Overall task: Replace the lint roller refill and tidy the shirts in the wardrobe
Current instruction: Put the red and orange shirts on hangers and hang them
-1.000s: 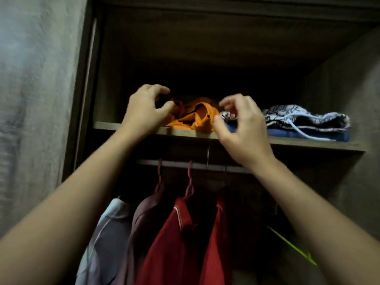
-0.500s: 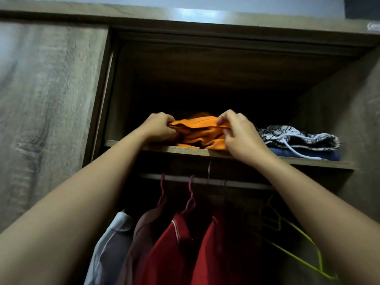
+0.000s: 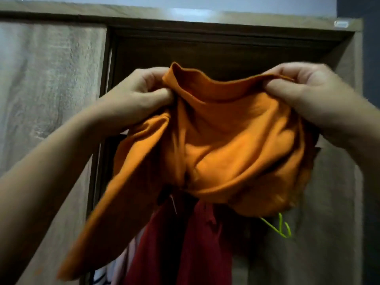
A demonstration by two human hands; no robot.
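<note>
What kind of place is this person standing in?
Probably a bedroom or dressing corner at home: the view faces an open wooden wardrobe, with red shirts hanging inside, a green hanger beside them, and an orange shirt held up in front.

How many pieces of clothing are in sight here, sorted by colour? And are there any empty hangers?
Orange shirt: 1, gripped by the left hand and right hand
Red shirts: 2, hanging
Pale garment: 1, mostly hidden
Green hanger: 1 visible
Total: 5

Open wooden wardrobe (image 3: 226, 27), red shirts (image 3: 207, 254) hanging inside, green hanger (image 3: 280, 223) beside them
</note>
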